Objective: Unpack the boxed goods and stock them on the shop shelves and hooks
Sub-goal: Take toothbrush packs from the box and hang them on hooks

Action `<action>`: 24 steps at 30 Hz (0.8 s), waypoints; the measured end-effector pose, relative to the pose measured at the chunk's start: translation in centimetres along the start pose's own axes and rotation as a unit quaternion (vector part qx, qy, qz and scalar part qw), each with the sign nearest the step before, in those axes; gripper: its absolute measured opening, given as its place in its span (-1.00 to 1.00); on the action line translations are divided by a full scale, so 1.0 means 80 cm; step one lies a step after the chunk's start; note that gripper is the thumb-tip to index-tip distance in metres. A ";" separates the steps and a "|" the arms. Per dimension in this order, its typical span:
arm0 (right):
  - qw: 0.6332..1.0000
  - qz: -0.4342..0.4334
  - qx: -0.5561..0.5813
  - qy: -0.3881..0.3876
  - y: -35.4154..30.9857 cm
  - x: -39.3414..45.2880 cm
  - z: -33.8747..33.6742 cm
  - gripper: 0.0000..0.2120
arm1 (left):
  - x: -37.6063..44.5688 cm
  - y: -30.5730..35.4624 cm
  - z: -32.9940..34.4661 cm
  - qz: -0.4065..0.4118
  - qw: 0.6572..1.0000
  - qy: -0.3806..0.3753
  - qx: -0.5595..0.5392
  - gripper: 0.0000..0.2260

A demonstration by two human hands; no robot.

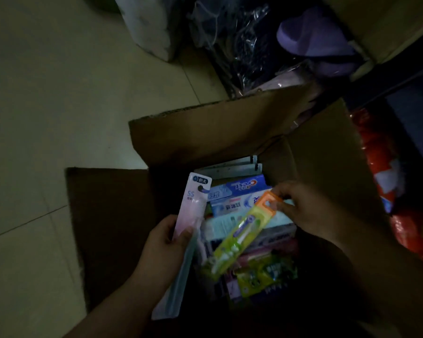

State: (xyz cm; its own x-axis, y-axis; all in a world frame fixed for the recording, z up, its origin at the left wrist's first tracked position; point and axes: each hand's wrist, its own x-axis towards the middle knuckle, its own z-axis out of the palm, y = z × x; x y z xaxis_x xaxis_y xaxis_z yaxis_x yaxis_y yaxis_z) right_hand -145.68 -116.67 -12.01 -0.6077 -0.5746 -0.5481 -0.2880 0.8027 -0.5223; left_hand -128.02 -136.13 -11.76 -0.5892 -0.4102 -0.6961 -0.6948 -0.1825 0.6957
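Observation:
An open cardboard box (pixel 315 152) stands on the floor, filled with toothpaste cartons (pixel 239 198) and packed toothbrushes. My left hand (pixel 164 245) grips a long pink and white toothbrush pack (pixel 193 203) by its middle, at the box's left side. My right hand (pixel 303 211) pinches the orange top of a yellow-green toothbrush pack (pixel 239 235), which slants across the goods in the box. More packs in green and pink (pixel 261 274) lie lower in the box, dim and hard to read.
The box's flaps (pixel 108 215) spread out to the left and back. Beyond it lie clear plastic bags with dark goods (pixel 242 45), purple slippers (pixel 315 37) and another carton (pixel 388 23). Red packaged goods (pixel 386 179) stand to the right. Pale floor tiles (pixel 59 93) lie left.

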 end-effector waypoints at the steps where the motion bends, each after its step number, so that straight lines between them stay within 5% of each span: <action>1: 0.999 -0.005 0.004 -0.035 -0.008 -0.010 -0.010 -0.89 | -0.007 0.008 -0.003 0.005 1.000 -0.006 0.009 -0.85; 6: 0.986 -0.028 -0.018 -0.163 -0.065 -0.041 -0.051 -0.90 | -0.033 0.037 -0.012 0.017 0.996 -0.070 0.044 -0.86; 12: 0.991 -0.016 0.050 -0.123 -0.110 -0.041 -0.063 -0.90 | -0.058 0.045 -0.012 -0.130 0.981 -0.113 -0.088 -0.89; 17: 0.992 -0.019 0.056 -0.113 -0.131 -0.040 -0.064 -0.95 | -0.074 0.065 -0.042 -0.122 0.951 -0.273 -0.083 -0.47; 20: 0.992 -0.036 0.037 -0.112 -0.144 -0.037 -0.066 -0.92 | -0.076 0.071 -0.049 -0.136 0.949 -0.279 -0.053 -0.40; 24: 0.997 -0.057 -0.010 -0.044 -0.151 -0.040 -0.062 -0.78 | -0.082 0.072 -0.048 -0.115 0.963 -0.225 -0.089 -0.54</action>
State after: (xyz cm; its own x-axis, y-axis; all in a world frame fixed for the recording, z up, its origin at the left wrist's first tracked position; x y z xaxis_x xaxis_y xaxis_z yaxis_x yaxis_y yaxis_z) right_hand -143.96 -123.78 -0.70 -0.5038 -0.6727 -0.5420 -0.3666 0.7346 -0.5709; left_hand -126.58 -137.92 -2.54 -0.5760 0.0808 -0.8135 -0.7694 -0.3897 0.5061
